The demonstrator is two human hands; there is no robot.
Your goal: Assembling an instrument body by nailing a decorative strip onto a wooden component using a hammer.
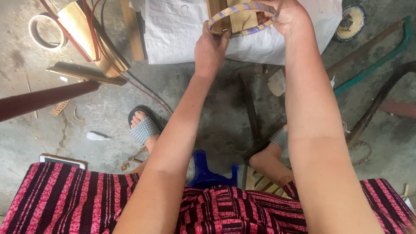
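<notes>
The person sits on a low blue stool (207, 171) and holds a woven hoop (241, 19), pale bamboo wrapped with purple strips, up near the top edge of the view. The left hand (211, 51) grips the near-left rim of the hoop, fingers closed on it with the thumb on the outer side. The right hand (289, 16) is closed around the far-right rim; its fingertips are hidden behind the hoop. The hoop is tilted and hangs in the air above a white woven sack (173, 30), not touching it as far as I can see.

The concrete floor (99, 108) around the feet has little free room. To the left lie bamboo slats (93, 37) with a red cord (143, 89) crossing them, and a white tape ring (45, 31) is beside them. A dark red bar (43, 97) comes in from the left edge. To the right are a green-edged curved piece (377, 56) and a round woven lid (351, 21). Between the sandalled feet the floor is more open.
</notes>
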